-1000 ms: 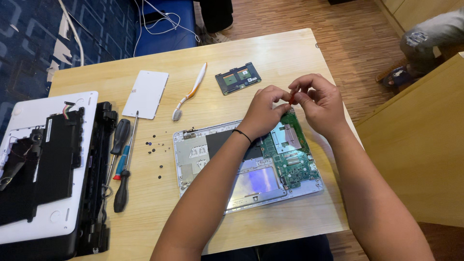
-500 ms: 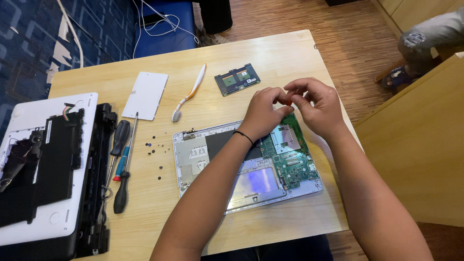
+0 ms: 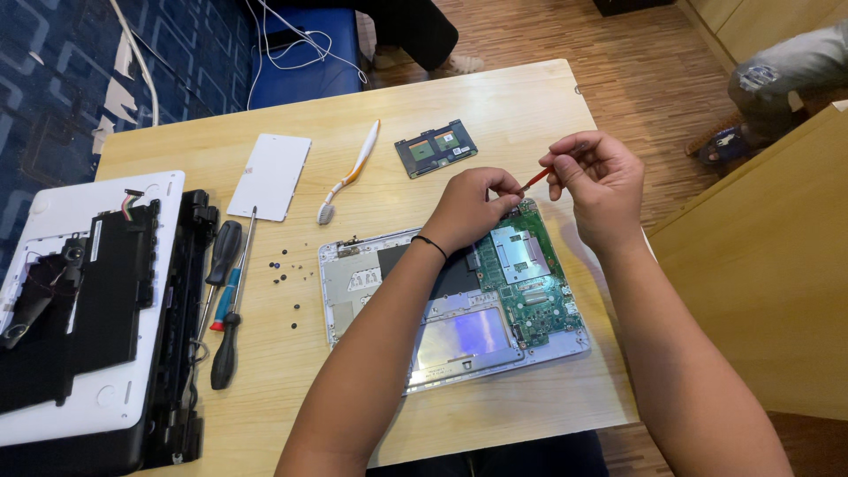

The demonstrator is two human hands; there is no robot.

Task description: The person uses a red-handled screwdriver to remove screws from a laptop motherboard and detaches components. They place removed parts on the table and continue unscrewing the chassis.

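An opened white laptop base (image 3: pixel 371 283) lies on the wooden table, its green circuit board (image 3: pixel 530 291) exposed at the right. My left hand (image 3: pixel 473 208) rests with pinched fingers on the board's far edge. My right hand (image 3: pixel 596 181) hovers just right of it, pinching a thin red strip (image 3: pixel 533 180) that runs down toward the left fingertips.
Several small black screws (image 3: pixel 287 269) lie left of the base, beside two screwdrivers (image 3: pixel 225 300). A toothbrush (image 3: pixel 349 177), a white panel (image 3: pixel 269 177) and a small dark board (image 3: pixel 435 147) lie farther back. A dismantled laptop lid (image 3: pixel 88 309) sits at the left. A wooden cabinet (image 3: pixel 760 283) stands right.
My right hand has drawn slightly up and right, away from the left, so the red strip now shows between the two hands. The left hand has stayed on the board's edge.
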